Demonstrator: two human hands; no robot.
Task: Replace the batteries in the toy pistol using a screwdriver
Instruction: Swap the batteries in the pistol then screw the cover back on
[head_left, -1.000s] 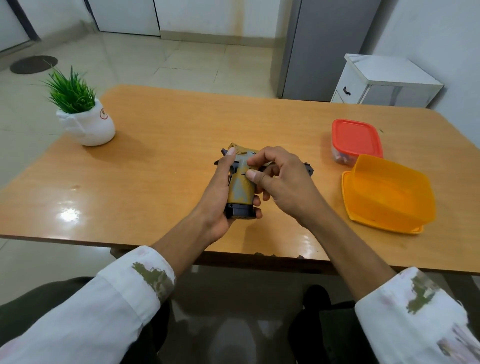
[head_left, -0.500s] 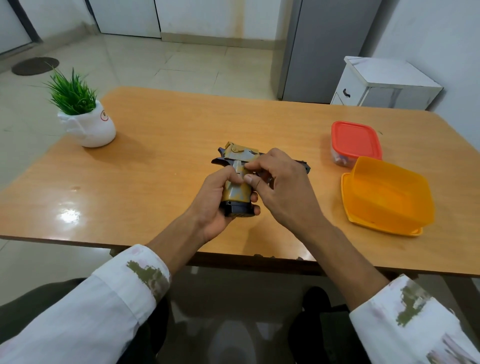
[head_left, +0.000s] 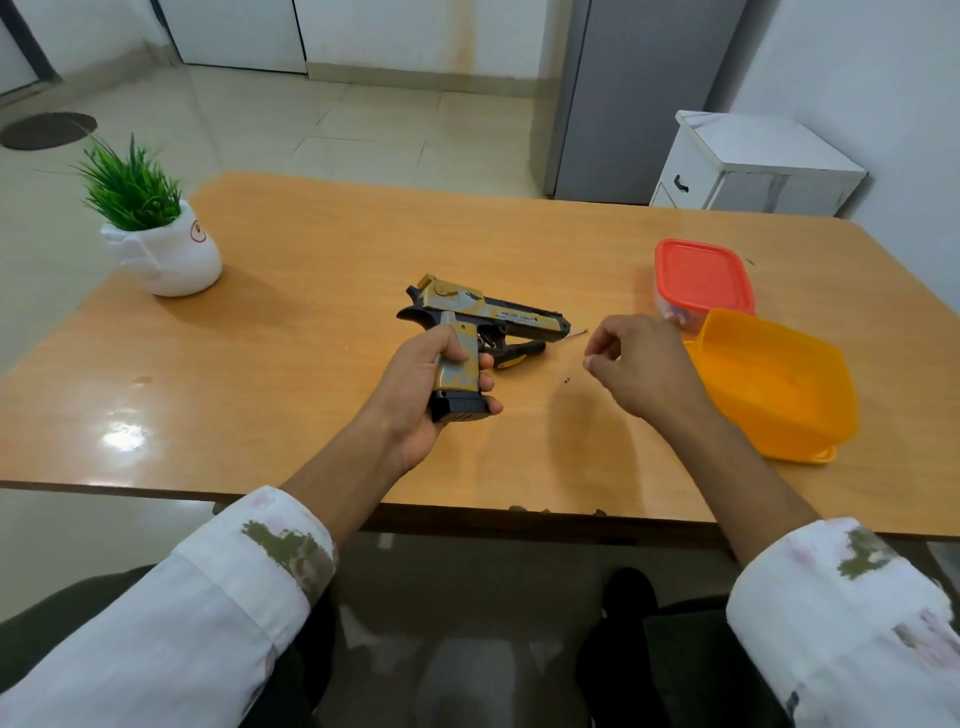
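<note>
Toy pistol (head_left: 470, 322) sits at centre frame, grip end toward the person, barrel running right and slightly away across the counter (head_left: 291, 332). Left hand (head_left: 431, 387) is wrapped around the grip. Right hand (head_left: 641, 364), right of centre, is loosely curled with thumb and forefinger tips close together; whether it pinches anything cannot be told. Small dark speck (head_left: 567, 381), possibly a screw, lies on the counter just left of that hand. Screwdriver (head_left: 519, 351) lies beneath the barrel, its tip pointing right; the right hand is judged nearer to it. Orange tub (head_left: 774, 384) and red-lidded box (head_left: 701, 275) stand at right, potted plant (head_left: 156, 234) at upper left. Tiled floor and white cabinet beyond
</note>
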